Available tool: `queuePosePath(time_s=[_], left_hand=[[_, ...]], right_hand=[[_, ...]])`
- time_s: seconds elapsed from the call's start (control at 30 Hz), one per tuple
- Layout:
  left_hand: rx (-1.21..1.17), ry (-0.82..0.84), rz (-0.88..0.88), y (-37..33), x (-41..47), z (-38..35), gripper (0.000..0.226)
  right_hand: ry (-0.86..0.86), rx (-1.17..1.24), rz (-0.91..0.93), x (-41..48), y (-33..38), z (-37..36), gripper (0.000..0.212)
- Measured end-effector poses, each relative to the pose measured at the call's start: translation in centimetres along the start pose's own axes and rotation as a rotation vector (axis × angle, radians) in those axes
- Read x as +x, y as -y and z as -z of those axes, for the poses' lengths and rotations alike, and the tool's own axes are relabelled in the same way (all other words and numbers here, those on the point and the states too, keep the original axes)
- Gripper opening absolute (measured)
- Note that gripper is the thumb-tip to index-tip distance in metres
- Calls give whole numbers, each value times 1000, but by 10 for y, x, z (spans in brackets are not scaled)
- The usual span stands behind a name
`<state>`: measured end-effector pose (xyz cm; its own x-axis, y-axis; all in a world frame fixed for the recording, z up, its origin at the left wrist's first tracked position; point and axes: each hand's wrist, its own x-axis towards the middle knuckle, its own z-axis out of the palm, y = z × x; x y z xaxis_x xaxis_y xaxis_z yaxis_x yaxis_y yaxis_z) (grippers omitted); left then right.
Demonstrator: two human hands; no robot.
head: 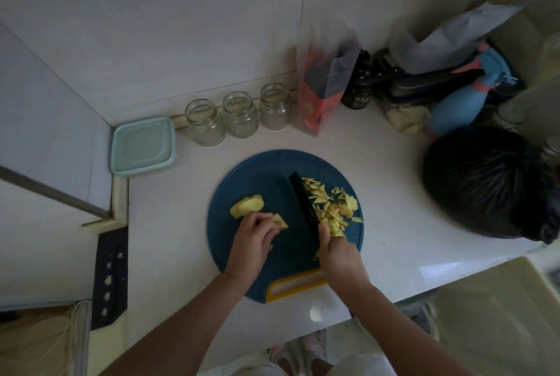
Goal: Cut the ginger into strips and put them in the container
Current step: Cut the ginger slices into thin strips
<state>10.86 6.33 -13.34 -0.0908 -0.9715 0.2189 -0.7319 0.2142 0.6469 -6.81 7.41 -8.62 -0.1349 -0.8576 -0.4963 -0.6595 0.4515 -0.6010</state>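
1. The left hand point(254, 236) holds a small piece of ginger point(280, 222) just beside the knife point(303, 202); if the piece rolls or the blade comes down at a slant, the curled fingers are close enough to be nicked.
2. The heap of strips point(327, 205) lies along the right side of the cutting board point(242, 181), close to its edge; a sideways sweep of the blade could push some of it onto the counter.
3. The container point(142, 146) sits in the back left corner, well apart from the board, and its pale green lid appears to be on; strips carried that far by hand or on the blade could drop on the way, and the lid has to come off first.
4. Left hand: fingers curled together, pinching the small piece down against the board; nothing else is in it.
5. Right hand point(336, 251): clamped round the knife's handle; the dark blade points away from the person and lies between the held piece and the strips; a few strips touch the hand near its knuckles.
6. A larger uncut chunk point(247, 205) rests on the board just behind the left hand; none of the ginger can be seen in the container, so, judging from this, both cutting and transfer remain.
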Motion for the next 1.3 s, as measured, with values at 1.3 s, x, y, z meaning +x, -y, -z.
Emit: queuePosePath(time_s=[1.3], left_hand=[[-39,9,-39,-3,5,-5,10]], right_hand=[[49,-414,232,-32,8,12,55]])
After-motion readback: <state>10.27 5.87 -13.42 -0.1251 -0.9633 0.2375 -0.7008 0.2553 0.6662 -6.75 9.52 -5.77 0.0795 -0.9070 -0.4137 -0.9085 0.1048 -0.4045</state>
